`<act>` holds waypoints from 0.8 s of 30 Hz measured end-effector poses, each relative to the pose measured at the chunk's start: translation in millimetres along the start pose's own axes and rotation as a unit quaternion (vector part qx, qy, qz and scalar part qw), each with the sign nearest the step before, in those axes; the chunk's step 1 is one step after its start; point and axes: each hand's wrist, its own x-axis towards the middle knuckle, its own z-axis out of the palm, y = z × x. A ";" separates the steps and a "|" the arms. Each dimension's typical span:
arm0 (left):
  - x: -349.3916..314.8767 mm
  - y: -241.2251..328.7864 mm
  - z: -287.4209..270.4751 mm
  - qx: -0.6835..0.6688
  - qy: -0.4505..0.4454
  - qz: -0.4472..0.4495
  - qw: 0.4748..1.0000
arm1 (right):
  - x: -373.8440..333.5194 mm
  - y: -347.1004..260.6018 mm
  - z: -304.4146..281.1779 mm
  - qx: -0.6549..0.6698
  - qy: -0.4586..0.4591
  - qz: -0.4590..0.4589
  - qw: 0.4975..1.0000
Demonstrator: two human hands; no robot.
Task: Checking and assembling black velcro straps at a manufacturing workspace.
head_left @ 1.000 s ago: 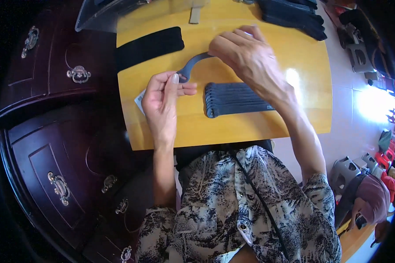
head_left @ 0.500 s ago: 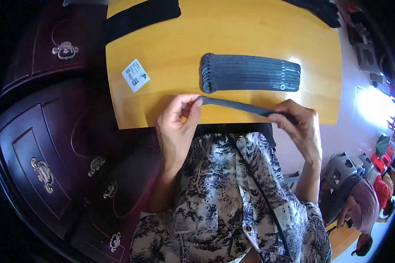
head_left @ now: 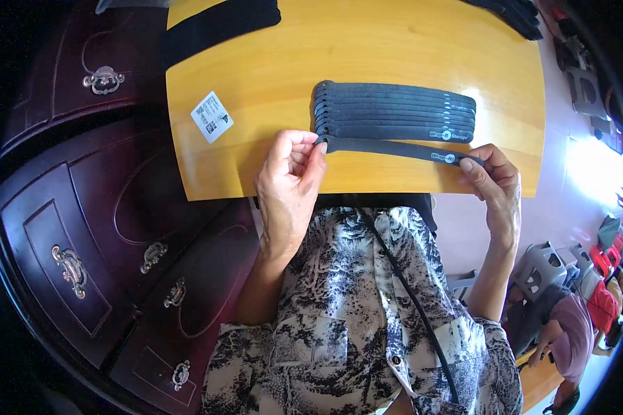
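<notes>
One black-and-white patterned shirt (head_left: pixel 318 297) fills the near part of the view; beyond it, over the near edge of the yellow table (head_left: pixel 277 76), both hands grasp the same dark strap (head_left: pixel 394 148). The left hand (head_left: pixel 291 183) pinches its looped end between thumb and finger, the other fingers curled in; the right hand (head_left: pixel 500 190) pinches the opposite end, thumb on top; the strap runs nearly straight between them, sloping slightly nearer the person toward the right, its printed part close to the right fingers.

Just past it lies the row of straps (head_left: pixel 394 111), overlapped side by side with loops at the left; whether the held strap's loop touches the row or hangs just above the table is hard to tell from overhead. The step in hand looks like lining up this strap with the row; the next move would call for matching loop to loop, levelling the right end, and an even release.

Farther left is a white label (head_left: pixel 213 117); at the far edge, a black band (head_left: pixel 221 29) and a dark bundle (head_left: pixel 513 15).
</notes>
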 end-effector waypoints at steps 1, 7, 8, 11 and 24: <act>0.1 0.9 0.1 0.001 0.000 -0.001 1.000 | 0.7 0.4 0.0 0.007 0.004 0.003 1.000; 1.8 0.9 -1.0 -0.025 -0.010 -0.007 1.000 | 2.8 -1.1 0.6 0.019 0.020 0.019 0.999; 1.7 2.1 -1.3 -0.019 -0.010 -0.007 1.000 | 3.3 -1.7 0.2 0.029 0.015 0.017 0.999; 0.5 2.5 -1.9 -0.001 -0.006 -0.005 1.000 | 2.2 -4.8 0.9 0.030 0.017 0.028 0.999; 1.6 8.8 1.3 0.047 -0.006 0.000 0.999 | 4.3 -0.1 0.8 0.048 0.024 0.023 0.998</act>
